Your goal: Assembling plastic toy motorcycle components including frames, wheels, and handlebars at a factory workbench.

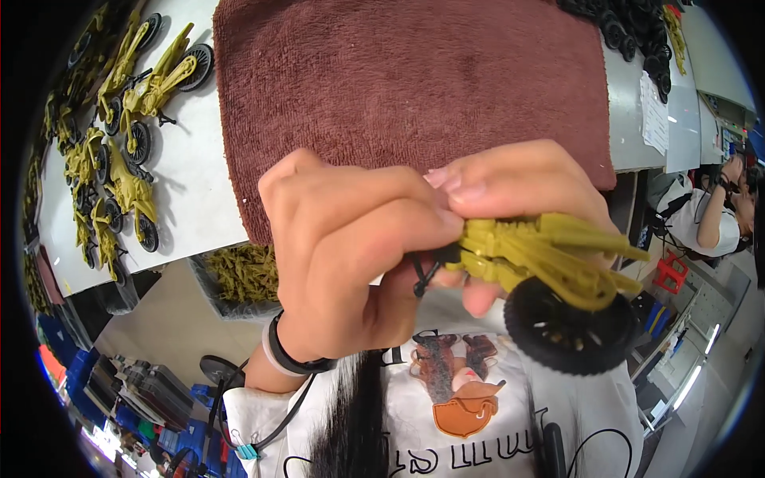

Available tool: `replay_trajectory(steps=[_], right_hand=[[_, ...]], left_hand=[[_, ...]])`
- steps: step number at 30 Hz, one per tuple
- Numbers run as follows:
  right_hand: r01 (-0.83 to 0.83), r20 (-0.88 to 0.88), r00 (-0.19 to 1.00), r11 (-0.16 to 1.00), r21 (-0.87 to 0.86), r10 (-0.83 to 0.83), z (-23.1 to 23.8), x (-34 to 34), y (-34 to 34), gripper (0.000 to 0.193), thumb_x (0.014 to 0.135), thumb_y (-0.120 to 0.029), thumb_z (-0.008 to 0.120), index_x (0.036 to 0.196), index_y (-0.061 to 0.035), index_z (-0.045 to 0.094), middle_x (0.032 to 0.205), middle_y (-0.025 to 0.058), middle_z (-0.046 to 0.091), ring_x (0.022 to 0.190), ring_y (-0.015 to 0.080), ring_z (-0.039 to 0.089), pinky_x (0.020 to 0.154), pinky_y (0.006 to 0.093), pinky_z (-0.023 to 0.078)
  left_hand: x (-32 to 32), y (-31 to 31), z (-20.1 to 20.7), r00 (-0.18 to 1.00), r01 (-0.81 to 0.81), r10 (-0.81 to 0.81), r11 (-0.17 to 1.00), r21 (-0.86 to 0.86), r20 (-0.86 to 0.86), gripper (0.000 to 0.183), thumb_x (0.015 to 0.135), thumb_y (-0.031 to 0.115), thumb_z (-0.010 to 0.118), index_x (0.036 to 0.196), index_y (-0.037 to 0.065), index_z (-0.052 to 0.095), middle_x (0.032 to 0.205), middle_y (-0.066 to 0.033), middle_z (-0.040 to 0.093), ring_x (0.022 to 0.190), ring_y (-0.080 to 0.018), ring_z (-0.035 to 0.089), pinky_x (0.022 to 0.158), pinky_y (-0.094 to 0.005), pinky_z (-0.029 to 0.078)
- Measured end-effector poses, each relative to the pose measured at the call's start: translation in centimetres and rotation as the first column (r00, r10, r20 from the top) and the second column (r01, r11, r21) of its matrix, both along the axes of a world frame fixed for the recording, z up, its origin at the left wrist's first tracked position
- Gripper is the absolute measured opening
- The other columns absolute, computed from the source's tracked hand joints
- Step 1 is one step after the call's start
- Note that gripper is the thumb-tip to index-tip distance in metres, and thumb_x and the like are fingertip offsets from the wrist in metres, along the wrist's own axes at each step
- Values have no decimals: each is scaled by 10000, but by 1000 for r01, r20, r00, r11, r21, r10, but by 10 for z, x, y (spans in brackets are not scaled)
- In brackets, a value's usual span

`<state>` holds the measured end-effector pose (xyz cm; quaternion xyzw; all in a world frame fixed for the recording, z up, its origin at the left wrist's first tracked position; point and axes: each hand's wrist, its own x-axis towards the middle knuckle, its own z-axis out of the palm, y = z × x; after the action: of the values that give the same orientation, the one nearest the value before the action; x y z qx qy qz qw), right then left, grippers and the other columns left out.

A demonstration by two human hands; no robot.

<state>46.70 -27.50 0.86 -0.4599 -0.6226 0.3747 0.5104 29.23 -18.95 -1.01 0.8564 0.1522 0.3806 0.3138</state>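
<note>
Both hands are raised close to the camera over a brown towel (pixel 414 80). They hold an olive-yellow plastic toy motorcycle (pixel 550 251) with one black wheel (pixel 570 325) at its right end. My left hand (pixel 343 247), with a black and white band on the wrist, pinches the toy's left end, where a small black part (pixel 422 275) sticks out. My right hand (pixel 518 179) wraps around the toy from behind; its fingers lie over the frame and one fingertip shows below it.
Several assembled olive toy motorcycles (pixel 127 103) lie on the white table (pixel 191 175) left of the towel. A bin of olive parts (pixel 243 275) sits below the table edge. Black wheels (pixel 637 32) are piled at the top right. Another person (pixel 709 215) sits at the right.
</note>
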Motion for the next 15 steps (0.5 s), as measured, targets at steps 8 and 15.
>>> replay_trajectory(steps=[8,15], right_hand=[[-3,-29,1000,986,-169,-2,15,0,-10,424,782,77,700,1156,76,499,1136,269,506,895,281,664,738,312,603],[9,54,999,1000,-21,-7,2,3,-9,393,790,27,721,1128,54,525,1085,231,532,1062,343,613,785,348,598]], left_hand=[[3,-5,-4,999,-50,50,998,23,16,366,861,388,677,949,57,550,885,-91,586,749,-194,534,673,-356,361],[-1,-10,-4,995,-83,86,995,49,-49,351,873,402,660,963,84,543,889,-75,602,767,-201,551,726,-372,363]])
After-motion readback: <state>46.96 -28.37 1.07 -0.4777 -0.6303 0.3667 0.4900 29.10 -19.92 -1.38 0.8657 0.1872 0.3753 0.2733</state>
